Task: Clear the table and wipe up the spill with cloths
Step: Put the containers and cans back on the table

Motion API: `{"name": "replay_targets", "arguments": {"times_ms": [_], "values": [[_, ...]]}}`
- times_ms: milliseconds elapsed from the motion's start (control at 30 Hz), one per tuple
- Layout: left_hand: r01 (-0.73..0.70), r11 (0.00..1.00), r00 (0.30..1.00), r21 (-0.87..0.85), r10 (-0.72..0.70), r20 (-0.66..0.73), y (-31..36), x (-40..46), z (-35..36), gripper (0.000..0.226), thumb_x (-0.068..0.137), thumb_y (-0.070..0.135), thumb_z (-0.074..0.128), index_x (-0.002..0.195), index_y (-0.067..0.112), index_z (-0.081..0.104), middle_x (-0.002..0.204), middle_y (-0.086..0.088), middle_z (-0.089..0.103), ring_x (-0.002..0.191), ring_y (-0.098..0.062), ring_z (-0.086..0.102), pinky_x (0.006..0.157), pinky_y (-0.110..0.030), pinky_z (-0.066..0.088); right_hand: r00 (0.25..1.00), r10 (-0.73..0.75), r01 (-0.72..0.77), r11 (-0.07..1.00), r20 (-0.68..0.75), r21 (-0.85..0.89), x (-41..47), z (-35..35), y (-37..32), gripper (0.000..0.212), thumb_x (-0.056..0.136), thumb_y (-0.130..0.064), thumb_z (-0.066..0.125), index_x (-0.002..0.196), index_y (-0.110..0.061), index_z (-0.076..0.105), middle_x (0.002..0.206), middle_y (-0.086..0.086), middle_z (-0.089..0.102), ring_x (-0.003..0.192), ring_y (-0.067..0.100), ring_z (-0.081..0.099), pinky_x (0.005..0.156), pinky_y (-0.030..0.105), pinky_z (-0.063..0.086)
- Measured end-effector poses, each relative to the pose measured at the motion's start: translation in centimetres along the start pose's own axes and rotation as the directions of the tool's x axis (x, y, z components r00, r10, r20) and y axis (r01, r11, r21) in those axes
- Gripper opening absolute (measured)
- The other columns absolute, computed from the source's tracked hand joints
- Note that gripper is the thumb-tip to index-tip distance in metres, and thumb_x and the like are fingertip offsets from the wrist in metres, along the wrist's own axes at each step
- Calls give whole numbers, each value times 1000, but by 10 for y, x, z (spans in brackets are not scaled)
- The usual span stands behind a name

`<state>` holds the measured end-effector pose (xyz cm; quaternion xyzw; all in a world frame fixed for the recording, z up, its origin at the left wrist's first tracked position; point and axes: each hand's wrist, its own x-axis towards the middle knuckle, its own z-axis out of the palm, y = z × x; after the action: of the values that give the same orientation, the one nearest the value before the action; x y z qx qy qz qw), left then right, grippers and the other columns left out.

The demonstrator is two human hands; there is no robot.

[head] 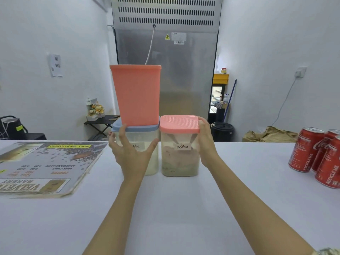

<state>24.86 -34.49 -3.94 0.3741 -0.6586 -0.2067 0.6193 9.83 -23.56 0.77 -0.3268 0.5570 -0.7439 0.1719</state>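
Observation:
Two clear plastic containers stand side by side at the far middle of the white table [184, 208]. The left one, the blue-lidded latte container [152, 159], carries a tall pink tub [137, 94] on its lid. The right one, the pink-lidded mocha container [179, 159], holds brownish powder. My left hand [131, 153] wraps around the front of the latte container, fingers spread and curled round it. My right hand [207, 144] lies flat against the right side of the mocha container, fingertips at the lid's edge. No spill or cloth is visible.
A printed bakery menu board [46, 166] lies on the table's left. Three red cola cans [320, 157] stand at the right edge. Beyond the table are a steel fridge [167, 61], a black bin [222, 131] and a small folding table with flowers [97, 115].

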Motion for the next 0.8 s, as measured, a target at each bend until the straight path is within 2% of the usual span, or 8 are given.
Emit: {"name": "replay_targets", "arguments": {"times_ms": [167,333,433,467,567,633,700,800], "values": [[19,1000,1000,20,-19,5,-6,10,0,97,55,55,82,134,33,28,141,-15,23,132,-32,28,92,-58,44,1000,7,-7,999,20,40,7,12,6,31,99,-40,33,126,-32,47,121,-4,52,101,4,52,90,43,50],[3,1000,1000,16,-3,16,-10,16,-4,97,56,54,82,133,31,29,140,-14,24,133,-30,27,93,-56,45,999,26,-27,999,23,22,13,20,7,33,99,-42,32,128,-33,46,122,-3,51,102,5,50,86,39,50],[23,999,1000,49,-23,9,-5,18,-8,100,54,62,79,133,35,24,142,-12,23,132,-29,29,92,-61,42,999,13,-13,1000,-34,11,12,20,5,39,98,-43,39,136,-34,41,128,-9,47,117,9,46,78,21,47],[26,997,1000,68,-25,-17,-3,20,-11,103,52,68,75,134,34,22,143,-11,23,132,-29,30,93,-63,40,995,-28,25,999,-96,-31,12,20,3,44,97,-43,42,140,-33,37,134,-10,45,123,10,42,85,20,44],[-36,995,989,96,49,-140,6,38,-23,110,57,82,58,142,22,18,147,-10,24,135,-27,30,104,-62,26,949,-256,208,947,-183,-245,16,30,-17,59,91,-49,50,144,-30,32,146,-5,40,136,14,33,112,43,28],[-76,993,985,86,88,-146,18,57,-30,106,67,80,51,145,18,16,149,-8,27,137,-25,29,110,-58,12,957,-290,268,908,-22,-321,21,46,-37,64,91,-49,52,146,-27,30,148,-3,38,137,15,32,114,42,26],[-98,992,991,85,104,-78,30,74,-32,94,78,72,45,148,15,16,147,-7,36,135,-23,35,113,-52,3,955,-207,277,879,213,-388,24,66,-52,69,91,-49,52,149,-25,23,152,-4,32,140,15,28,115,38,24],[-133,989,991,62,132,20,42,87,-31,75,90,55,43,147,10,26,140,-10,47,125,-27,47,111,-41,23,876,-184,372,846,446,-383,25,91,-51,67,94,-42,51,151,-29,17,149,-7,39,137,15,35,114,39,28]]}}
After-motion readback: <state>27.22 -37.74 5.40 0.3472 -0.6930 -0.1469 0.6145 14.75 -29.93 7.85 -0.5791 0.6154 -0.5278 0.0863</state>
